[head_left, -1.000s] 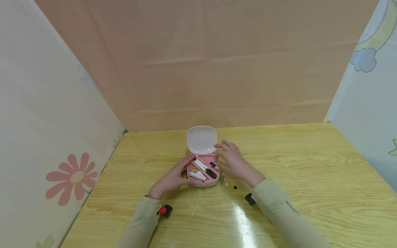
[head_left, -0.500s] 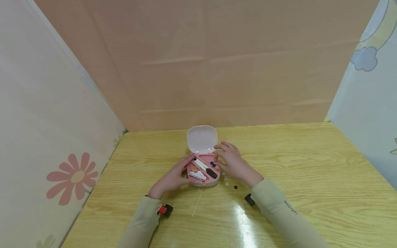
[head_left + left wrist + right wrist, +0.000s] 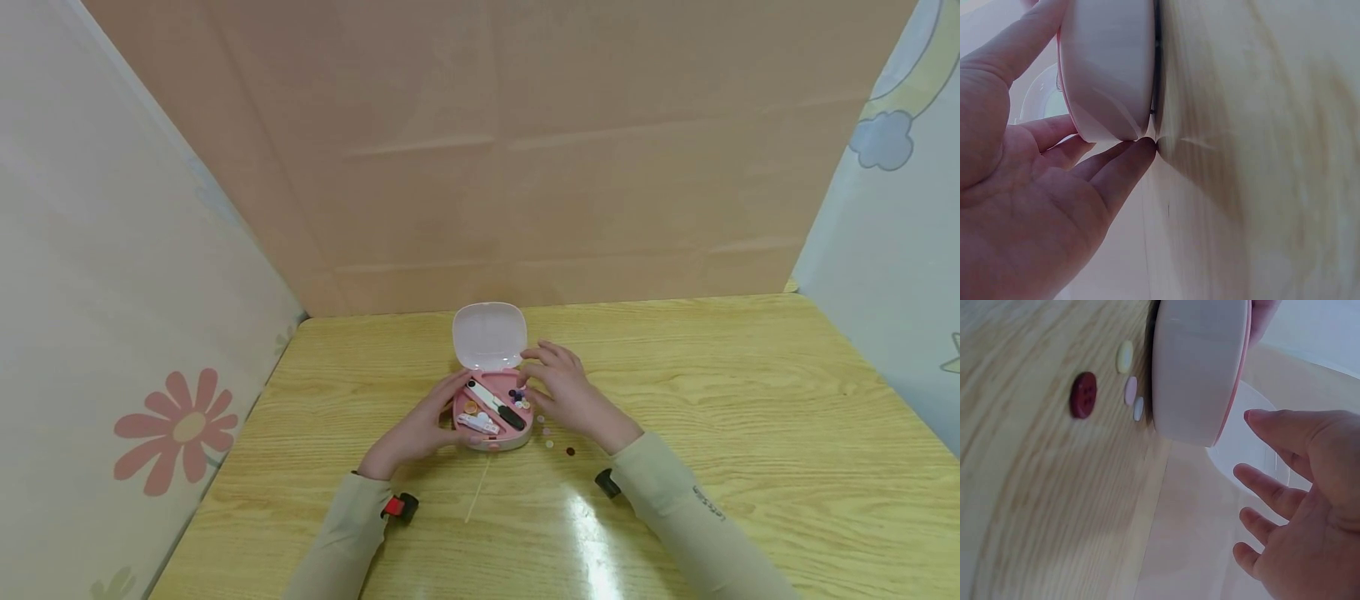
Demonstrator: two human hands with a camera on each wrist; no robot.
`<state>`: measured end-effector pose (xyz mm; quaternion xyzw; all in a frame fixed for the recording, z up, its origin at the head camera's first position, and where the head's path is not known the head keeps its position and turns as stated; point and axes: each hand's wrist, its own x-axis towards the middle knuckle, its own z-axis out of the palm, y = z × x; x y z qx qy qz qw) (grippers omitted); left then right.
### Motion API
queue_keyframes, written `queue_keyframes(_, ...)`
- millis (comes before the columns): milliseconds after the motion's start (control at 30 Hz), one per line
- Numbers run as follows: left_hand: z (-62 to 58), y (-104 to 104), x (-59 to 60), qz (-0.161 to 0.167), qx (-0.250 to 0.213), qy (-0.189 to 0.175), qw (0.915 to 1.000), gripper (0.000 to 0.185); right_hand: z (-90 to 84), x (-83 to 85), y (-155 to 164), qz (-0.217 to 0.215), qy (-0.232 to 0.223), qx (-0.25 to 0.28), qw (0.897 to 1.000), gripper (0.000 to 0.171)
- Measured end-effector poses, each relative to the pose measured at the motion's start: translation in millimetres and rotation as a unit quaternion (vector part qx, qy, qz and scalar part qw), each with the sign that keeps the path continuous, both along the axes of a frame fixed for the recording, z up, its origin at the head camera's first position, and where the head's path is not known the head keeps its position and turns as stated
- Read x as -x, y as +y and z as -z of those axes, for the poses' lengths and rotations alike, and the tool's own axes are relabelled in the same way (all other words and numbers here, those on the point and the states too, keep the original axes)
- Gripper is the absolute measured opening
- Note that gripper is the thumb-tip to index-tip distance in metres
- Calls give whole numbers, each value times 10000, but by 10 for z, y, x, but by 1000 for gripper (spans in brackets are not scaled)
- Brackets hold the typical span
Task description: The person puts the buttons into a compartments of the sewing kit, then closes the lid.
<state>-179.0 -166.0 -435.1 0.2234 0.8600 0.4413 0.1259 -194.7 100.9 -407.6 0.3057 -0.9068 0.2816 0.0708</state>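
My left hand (image 3: pixel 420 429) holds a small pink-and-white box (image 3: pixel 492 446) at its left side, thumb at the front and fingers behind. In the left wrist view, fingertips (image 3: pixel 1141 150) touch the white wall low by the table. My right hand (image 3: pixel 566 392) hovers over the box's right compartment, where several dark and pale buttons (image 3: pixel 517 398) lie. In the right wrist view its thumb (image 3: pixel 1272 422) and fingers stand apart, with nothing seen between them. A white tool with a black end (image 3: pixel 495 404) lies diagonally in the box, beside a whitish patterned piece (image 3: pixel 477 425).
The translucent lid (image 3: pixel 490 336) stands raised behind the box. Several loose buttons lie right of it, among them a dark red button (image 3: pixel 1083 395) and a cream button (image 3: pixel 1125 357). A thin pale stick-like strip (image 3: pixel 477 492) lies in front on the wooden table (image 3: pixel 712 375).
My right hand has lifted slightly, its thumb and forefinger easing apart. A white button now shows among those in the right compartment. The left hand keeps its place on the box.
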Motion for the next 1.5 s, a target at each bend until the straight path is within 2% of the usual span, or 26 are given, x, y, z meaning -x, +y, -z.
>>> queue_keyframes(300, -3, -2, 1, 6, 102, 0, 9999, 93, -23, -45, 67, 93, -102, 129, 9998, 7)
queue_keyframes(900, -13, 2, -18, -26, -80, -72, 9999, 93, -13, -124, 307, 322, -412, 177, 9985, 14)
queue_keyframes(1233, -7, 9, -12, 19, -85, -30, 10000, 91, 98, -237, 418, 496, -488, 0, 9976, 13)
queue_keyframes(1500, -15, -6, -7, 12, 50, 26, 10000, 92, 165, -329, 499, 685, -579, 60, 9959, 12)
